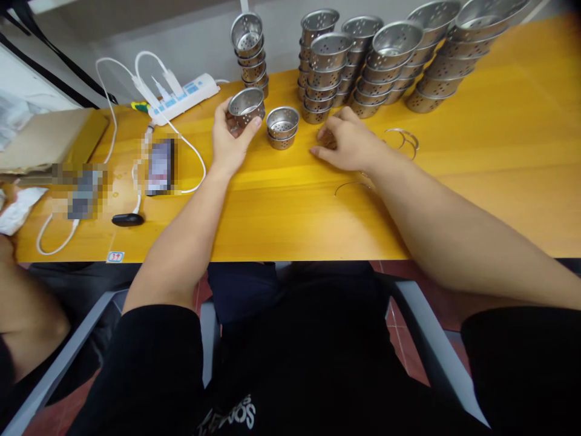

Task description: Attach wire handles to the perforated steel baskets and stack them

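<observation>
A perforated metal cup (247,109) is gripped in my left hand (228,144), thumb in front and fingers round its far side. It is held slightly tilted, above the table. Just right of it, a short stack of two similar cups (282,128) stands on the wood. My right hand (349,142) rests low over the table, thumb and forefinger apart, the other fingers curled and partly hidden. I see nothing held in it. Thin curved metal wires (413,140) lie beyond my right wrist, and another thin wire (349,184) lies in front of it.
Tall stacks of perforated cups (324,79) line the back, with a narrower stack (249,51) further left. At left are a white power strip (190,100) with cables, a phone (161,166), a black oval device (128,219) and a cardboard box (49,142). Another person's arm (31,309) shows lower left.
</observation>
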Demonstrator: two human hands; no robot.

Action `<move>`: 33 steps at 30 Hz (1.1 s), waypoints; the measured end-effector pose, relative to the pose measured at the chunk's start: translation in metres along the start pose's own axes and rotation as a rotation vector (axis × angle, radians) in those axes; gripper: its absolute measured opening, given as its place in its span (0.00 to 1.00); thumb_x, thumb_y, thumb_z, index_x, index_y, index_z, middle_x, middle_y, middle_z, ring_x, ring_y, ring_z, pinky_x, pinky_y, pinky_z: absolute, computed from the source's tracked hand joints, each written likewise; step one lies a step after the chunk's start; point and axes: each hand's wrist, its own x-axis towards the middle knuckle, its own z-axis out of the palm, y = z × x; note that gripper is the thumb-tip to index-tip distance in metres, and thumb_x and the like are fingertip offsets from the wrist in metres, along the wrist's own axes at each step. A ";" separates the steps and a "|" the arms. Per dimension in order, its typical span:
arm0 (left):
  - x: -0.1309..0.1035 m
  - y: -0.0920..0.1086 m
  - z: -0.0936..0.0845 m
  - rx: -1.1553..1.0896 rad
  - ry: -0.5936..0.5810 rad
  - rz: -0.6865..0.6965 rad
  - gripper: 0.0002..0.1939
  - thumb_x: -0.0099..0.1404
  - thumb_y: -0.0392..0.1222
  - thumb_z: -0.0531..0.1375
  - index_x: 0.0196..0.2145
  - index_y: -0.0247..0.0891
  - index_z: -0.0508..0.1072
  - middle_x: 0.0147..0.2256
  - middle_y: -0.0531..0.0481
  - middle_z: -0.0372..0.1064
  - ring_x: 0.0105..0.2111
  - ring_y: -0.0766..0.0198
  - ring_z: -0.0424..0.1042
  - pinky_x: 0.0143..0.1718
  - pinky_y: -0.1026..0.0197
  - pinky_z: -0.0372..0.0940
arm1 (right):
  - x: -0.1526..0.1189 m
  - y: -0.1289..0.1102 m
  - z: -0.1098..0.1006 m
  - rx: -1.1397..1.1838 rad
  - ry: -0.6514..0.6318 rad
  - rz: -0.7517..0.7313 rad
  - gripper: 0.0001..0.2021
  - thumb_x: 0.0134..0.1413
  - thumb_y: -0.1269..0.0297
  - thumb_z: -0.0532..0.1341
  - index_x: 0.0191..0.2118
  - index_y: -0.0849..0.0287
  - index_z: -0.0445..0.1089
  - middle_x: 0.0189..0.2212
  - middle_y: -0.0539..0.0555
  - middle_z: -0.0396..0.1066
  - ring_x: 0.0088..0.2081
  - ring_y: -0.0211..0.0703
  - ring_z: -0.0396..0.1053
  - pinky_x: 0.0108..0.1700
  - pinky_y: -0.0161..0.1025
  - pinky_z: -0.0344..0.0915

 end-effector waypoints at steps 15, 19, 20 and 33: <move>-0.002 -0.051 0.033 -0.159 0.147 0.061 0.60 0.77 0.98 0.56 0.92 0.68 0.47 0.87 0.39 0.72 0.85 0.35 0.75 0.89 0.15 0.66 | 0.004 -0.079 0.021 0.214 -0.169 -0.164 0.55 0.70 0.12 0.74 0.87 0.42 0.76 0.80 0.65 0.82 0.76 0.88 0.82 0.84 0.85 0.76; -0.009 -0.032 0.026 -0.200 0.091 0.101 0.61 0.76 0.97 0.61 0.90 0.65 0.52 0.90 0.41 0.68 0.88 0.37 0.72 0.90 0.17 0.67 | 0.004 -0.086 0.019 0.195 -0.144 -0.149 0.55 0.69 0.13 0.75 0.88 0.41 0.75 0.80 0.64 0.81 0.76 0.88 0.82 0.83 0.84 0.78; -0.012 -0.025 0.023 -0.213 0.079 0.108 0.61 0.76 0.97 0.62 0.90 0.64 0.54 0.90 0.43 0.67 0.89 0.37 0.71 0.91 0.17 0.67 | 0.004 -0.087 0.019 0.192 -0.141 -0.147 0.56 0.69 0.13 0.76 0.89 0.41 0.74 0.81 0.64 0.80 0.77 0.88 0.81 0.82 0.84 0.78; -0.020 -0.009 0.012 -0.219 -0.016 0.167 0.51 0.83 0.75 0.69 0.93 0.70 0.54 0.91 0.43 0.67 0.91 0.41 0.69 0.91 0.19 0.69 | 0.004 -0.099 0.011 0.214 -0.157 -0.139 0.56 0.68 0.14 0.77 0.91 0.37 0.73 0.86 0.59 0.76 0.83 0.90 0.75 0.83 0.87 0.76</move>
